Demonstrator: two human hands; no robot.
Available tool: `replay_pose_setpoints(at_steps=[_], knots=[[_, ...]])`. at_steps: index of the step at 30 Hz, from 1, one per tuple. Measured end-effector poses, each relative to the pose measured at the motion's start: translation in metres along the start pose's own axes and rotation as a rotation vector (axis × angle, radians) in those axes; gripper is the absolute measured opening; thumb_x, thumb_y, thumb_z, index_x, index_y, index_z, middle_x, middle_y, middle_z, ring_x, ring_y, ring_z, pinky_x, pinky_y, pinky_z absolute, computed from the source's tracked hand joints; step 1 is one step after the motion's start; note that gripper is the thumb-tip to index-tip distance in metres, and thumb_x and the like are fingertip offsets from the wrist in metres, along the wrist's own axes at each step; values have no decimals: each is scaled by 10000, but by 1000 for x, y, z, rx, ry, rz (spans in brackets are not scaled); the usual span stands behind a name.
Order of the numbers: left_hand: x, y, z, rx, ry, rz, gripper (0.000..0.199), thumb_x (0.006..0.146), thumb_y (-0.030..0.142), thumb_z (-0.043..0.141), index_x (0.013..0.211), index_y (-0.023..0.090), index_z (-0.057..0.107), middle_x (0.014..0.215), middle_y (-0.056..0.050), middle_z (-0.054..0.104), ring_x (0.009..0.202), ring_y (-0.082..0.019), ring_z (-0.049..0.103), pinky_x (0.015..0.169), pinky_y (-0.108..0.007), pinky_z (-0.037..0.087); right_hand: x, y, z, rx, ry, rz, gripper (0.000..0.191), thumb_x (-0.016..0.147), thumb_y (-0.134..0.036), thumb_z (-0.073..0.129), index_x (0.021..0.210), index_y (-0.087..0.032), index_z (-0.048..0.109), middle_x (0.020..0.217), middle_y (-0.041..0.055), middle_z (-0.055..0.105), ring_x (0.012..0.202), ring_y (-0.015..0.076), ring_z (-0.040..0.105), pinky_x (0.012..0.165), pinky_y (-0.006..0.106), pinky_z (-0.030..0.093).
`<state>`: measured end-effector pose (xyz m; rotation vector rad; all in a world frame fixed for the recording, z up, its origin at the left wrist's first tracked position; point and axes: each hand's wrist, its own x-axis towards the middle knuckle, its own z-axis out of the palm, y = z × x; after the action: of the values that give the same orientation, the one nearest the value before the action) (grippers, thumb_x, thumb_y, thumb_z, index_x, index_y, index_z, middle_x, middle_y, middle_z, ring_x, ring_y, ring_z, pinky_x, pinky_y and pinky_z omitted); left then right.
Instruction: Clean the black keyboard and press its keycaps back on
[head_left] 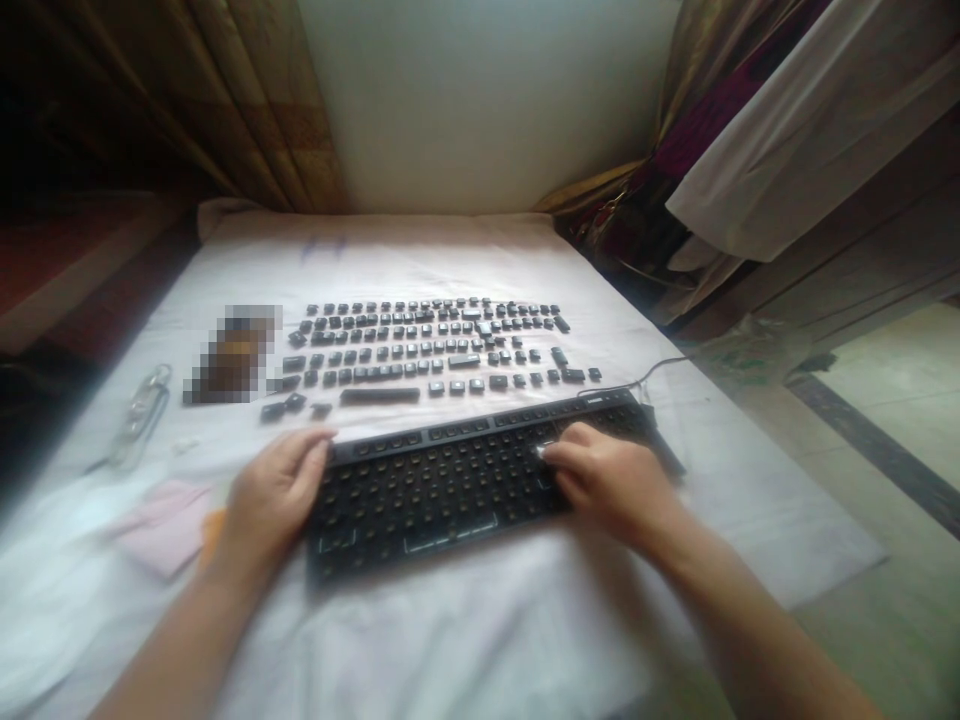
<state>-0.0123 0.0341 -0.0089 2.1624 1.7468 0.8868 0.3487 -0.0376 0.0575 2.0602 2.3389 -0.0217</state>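
A black keyboard with its keycaps off lies at a slant on the white-covered table. My left hand grips its left end, thumb along the top corner. Over the right part of the keys area, my right hand is closed in a pinch. A small white bit, perhaps tissue or cloth, pokes out at its fingertips and touches the keyboard. Beyond the keyboard, several loose keycaps lie in rows, including a long space bar.
Left of the keycaps is a pixelated item. Farther left lies a clear, blurred object. A pink cloth rests beside my left forearm. The keyboard cable runs right, toward the edge of the white sheet. Curtains hang behind.
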Motion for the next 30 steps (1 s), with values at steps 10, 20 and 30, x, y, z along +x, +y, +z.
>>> replay_pose_setpoints(at_steps=[10,20,30], knots=[[1,2,-2,-5,-23,-9,317,922,445,458,1025,271,702,1057,-16,747,984,-215,695,857,-289,528,-17,23,-12,208,157,8,250,823,-166,558,898,-260,777,894,17,742,706,144,682,635,246,479],[1,6,-3,-20,-35,-34,341,916,458,454,1045,260,700,1085,-29,739,1019,-224,687,895,-307,513,-18,5,0,232,109,32,260,818,-174,561,923,-264,782,895,18,743,711,153,686,631,249,465],[2,7,-4,-6,-30,-23,328,919,441,448,1028,264,702,1062,-19,744,992,-212,693,866,-290,523,-15,-8,0,268,84,-41,250,809,-141,566,903,-246,773,923,29,744,731,158,693,623,243,467]])
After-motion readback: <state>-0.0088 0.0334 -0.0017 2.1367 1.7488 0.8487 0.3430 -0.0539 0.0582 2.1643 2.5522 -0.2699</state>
